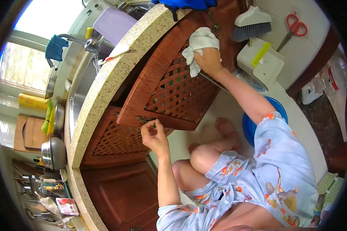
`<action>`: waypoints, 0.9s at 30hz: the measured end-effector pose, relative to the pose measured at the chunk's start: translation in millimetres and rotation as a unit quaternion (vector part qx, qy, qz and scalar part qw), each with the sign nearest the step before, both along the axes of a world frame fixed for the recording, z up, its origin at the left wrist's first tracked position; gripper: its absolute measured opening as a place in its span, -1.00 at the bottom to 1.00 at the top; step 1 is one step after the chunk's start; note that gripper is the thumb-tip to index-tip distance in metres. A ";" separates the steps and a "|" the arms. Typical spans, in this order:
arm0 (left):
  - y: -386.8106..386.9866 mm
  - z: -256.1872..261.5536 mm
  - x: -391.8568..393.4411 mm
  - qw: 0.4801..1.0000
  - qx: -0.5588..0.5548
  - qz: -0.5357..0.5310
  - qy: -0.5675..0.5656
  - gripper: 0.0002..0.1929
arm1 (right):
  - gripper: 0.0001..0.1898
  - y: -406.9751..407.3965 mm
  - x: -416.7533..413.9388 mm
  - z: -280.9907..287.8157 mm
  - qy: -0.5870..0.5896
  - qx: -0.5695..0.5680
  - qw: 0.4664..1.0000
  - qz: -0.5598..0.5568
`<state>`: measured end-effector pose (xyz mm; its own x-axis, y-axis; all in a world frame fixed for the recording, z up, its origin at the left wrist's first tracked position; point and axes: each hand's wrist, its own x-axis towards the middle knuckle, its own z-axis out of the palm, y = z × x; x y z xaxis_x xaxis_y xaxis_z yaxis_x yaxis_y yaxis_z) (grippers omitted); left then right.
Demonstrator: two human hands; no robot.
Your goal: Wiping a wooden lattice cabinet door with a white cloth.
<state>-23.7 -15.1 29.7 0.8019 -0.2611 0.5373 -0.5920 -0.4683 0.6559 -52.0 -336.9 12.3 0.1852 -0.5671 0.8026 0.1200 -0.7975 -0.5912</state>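
My right hand holds a white cloth pressed against the upper, hinge-side part of a reddish-brown wooden cabinet door. This door stands swung out from under the countertop, and a woven lattice panel fills its middle. With its fingers curled, my left hand grips the ornate metal door handle near the door's free edge. The fingers partly hide the handle. Behind it, a second lattice door sits in the cabinet front.
Overhead runs a speckled stone countertop with a sink. A blue basin stands on the floor beside my right arm. A broom, a dustpan and red-handled scissors are by the tiled wall. A solid door is at lower left.
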 end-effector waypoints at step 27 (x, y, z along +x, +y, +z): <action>1.7 2.2 -89.6 0.997 -0.042 -0.059 0.040 -0.79 | -0.74 111.2 -261.4 -143.2 -0.012 0.634 0.720 0.281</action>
